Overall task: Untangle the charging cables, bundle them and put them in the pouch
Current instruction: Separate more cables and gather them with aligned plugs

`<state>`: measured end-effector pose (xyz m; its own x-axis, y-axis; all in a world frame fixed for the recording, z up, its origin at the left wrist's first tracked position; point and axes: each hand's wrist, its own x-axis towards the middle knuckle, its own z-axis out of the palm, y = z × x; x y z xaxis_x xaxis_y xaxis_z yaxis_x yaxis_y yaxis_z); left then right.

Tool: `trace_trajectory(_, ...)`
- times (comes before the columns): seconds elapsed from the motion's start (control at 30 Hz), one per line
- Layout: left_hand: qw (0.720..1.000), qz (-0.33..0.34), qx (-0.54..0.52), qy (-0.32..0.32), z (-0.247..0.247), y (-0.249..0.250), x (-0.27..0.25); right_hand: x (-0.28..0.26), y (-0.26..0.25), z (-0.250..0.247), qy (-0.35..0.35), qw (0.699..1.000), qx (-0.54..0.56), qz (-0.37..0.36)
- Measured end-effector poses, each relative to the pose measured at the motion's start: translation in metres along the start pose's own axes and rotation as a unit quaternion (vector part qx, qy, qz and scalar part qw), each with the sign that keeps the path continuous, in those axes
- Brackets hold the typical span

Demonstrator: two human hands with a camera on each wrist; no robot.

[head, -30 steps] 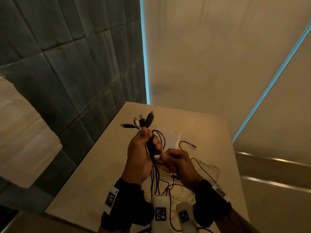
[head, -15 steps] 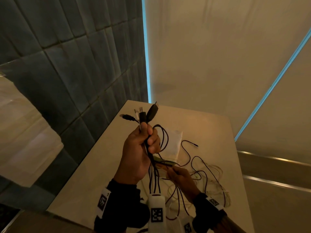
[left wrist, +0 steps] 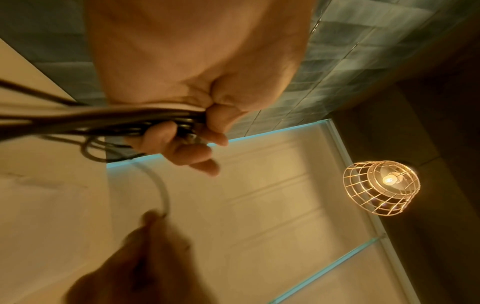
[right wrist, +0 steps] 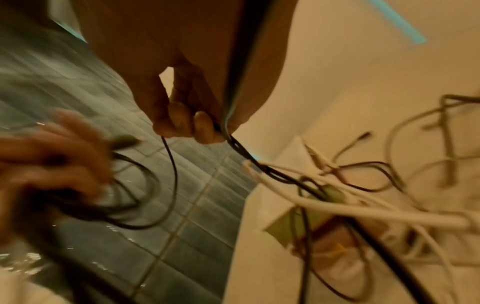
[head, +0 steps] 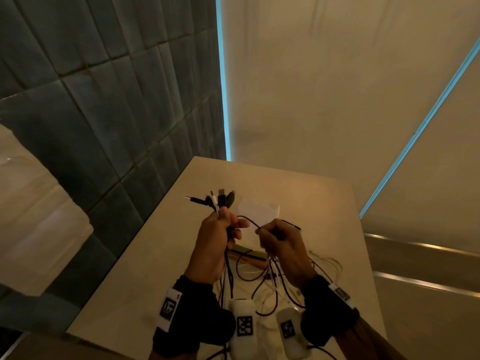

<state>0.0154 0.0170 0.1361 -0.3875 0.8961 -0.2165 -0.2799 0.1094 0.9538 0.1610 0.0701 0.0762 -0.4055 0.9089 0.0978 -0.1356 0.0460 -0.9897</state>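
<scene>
A: Far left, tiled wall (head: 109, 105). Then left hand (head: 217, 239), raised above the bench (head: 145, 276). Its grip?

B: Fingers curled tight round a bunch of charging cables (head: 228, 266). Connector ends (head: 217, 200) fan out above the fist; the cords hang below it toward the bench.

A: Between the hands?

B: One thin dark cable (head: 249, 220) arcs from the left fist across to the right hand (head: 281, 245). Behind it a white pouch (head: 259, 211) lies flat on the bench.

A: Right grip?

B: Fingertips (right wrist: 205, 127) pinched together on that dark cable; wrist view confirms it. Below, a loose tangle of white and dark cables (head: 272, 281) sprawls on the bench, not yet bundled.

A: Farther right?

B: Beige wall with a blue light strip (head: 415, 131)
</scene>
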Motion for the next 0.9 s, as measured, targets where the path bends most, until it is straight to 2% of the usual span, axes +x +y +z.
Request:
trace_trajectory(0.1, 0.999, -0.016, 0.031, 0.014, 0.003, -0.002, 0.001, -0.001, -0.023, 0.012, -0.036, 0.999, 0.006, -0.035)
trace_trajectory(0.27, 0.997, -0.012, -0.075, -0.020, 0.007, 0.004, 0.000, -0.009, -0.024, 0.019, -0.092, 0.995, 0.031, 0.006)
trace_trajectory(0.4, 0.983, 0.002, -0.173, -0.053, 0.011, 0.009, -0.004, -0.009, 0.000, 0.009, -0.053, 0.997, 0.052, 0.025)
trace_trajectory(0.53, 0.981, 0.032, -0.169, -0.086, 0.011, 0.014, -0.005, -0.010, 0.034, -0.006, -0.059, 0.997, 0.012, 0.046)
trace_trajectory(0.73, 0.971, 0.088, -0.203, -0.096, 0.001, 0.025, -0.006, -0.023, 0.077, -0.023, 0.001, 0.992, -0.067, 0.109)
trace_trajectory(0.9, 0.968, 0.095, -0.211, -0.094, 0.001, 0.026, -0.009, -0.026, 0.095, -0.023, 0.013, 0.990, -0.094, 0.107)
